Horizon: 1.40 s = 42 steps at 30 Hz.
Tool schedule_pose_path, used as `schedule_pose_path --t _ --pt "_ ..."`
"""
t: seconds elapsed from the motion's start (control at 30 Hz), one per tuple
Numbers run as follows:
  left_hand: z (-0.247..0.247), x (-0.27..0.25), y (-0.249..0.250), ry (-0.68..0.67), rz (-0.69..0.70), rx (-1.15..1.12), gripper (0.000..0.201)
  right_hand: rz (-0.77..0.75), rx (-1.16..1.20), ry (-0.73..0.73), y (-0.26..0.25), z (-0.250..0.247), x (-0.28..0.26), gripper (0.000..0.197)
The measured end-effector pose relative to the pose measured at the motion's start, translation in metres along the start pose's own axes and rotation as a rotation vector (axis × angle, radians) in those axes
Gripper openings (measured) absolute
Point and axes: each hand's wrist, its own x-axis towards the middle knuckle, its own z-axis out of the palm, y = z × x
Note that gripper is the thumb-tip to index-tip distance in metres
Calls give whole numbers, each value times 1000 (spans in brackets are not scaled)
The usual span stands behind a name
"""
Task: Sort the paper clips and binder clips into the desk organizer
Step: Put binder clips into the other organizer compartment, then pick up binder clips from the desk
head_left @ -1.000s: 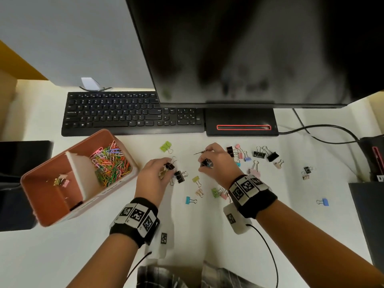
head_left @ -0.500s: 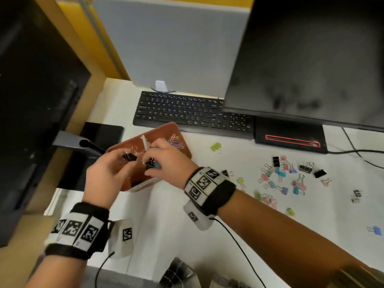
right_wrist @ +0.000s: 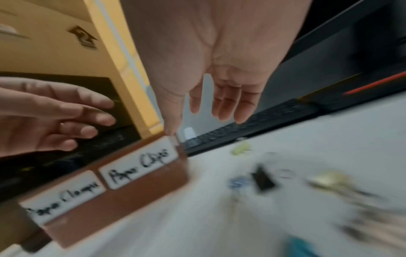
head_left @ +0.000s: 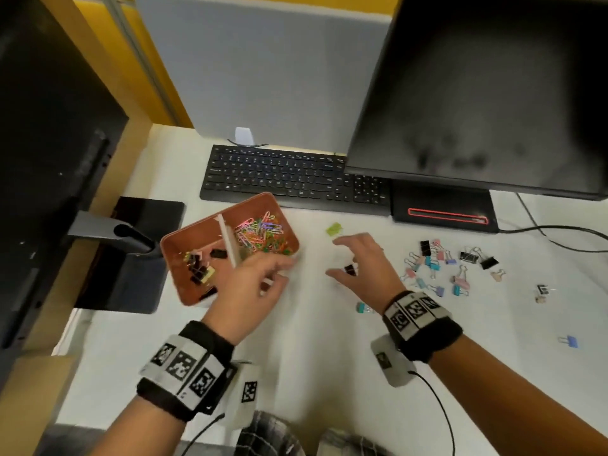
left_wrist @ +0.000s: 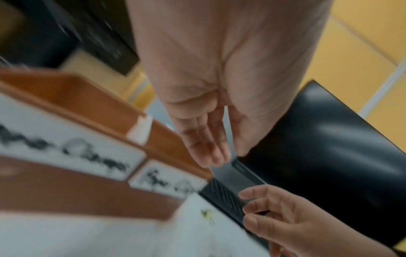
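The brown desk organizer (head_left: 283,222) stands left of centre, split by a white divider. Its left compartment holds several binder clips (head_left: 197,269), mostly black; its right one holds coloured paper clips (head_left: 263,233). My left hand (head_left: 279,274) hovers at the organizer's front right corner, fingers straight and empty (left_wrist: 216,156). My right hand (head_left: 342,258) is spread over the desk to the right, holding nothing (right_wrist: 197,118). A black binder clip (head_left: 350,269) lies on the desk under its palm. Several loose binder clips (head_left: 437,268) lie scattered further right.
A green clip (head_left: 334,229) lies behind my right hand and a teal one (head_left: 363,307) by its wrist. A keyboard (head_left: 296,179) and a monitor (head_left: 477,93) on its base (head_left: 444,209) stand behind. Another monitor's stand (head_left: 108,232) is beside the organizer on the left. Cables (head_left: 559,230) run at the right.
Half a second ago both hands held black binder clips over the organizer. Now both are empty and have moved right, off the box, and more black clips lie in its left compartment.
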Motion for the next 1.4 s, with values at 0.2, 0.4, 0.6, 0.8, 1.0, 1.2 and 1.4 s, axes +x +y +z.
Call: schedule_pose_path --t 0.2,0.4,0.6,0.8,1.0,1.2,1.4 --pt "94 36 0 -334 -68 198 62 242 -233 -254 69 -16 -40 93" --pt "145 67 -1 -380 -102 371 69 179 -315 -344 81 -5 -38 95" --pt "158 80 -19 -308 -77 262 39 143 -110 -305 85 -14 -15 39" --pt "151 76 -22 -200 -143 229 35 119 -160 -319 87 -21 -6 16" --pt "152 64 -25 -109 -172 175 35 149 -166 -263 85 -16 -1 21" --pt "130 55 -11 -52 -98 76 37 119 -117 -237 77 -15 -1 26" --pt "50 22 17 125 -19 35 35 -132 22 -133 22 -17 6 23"
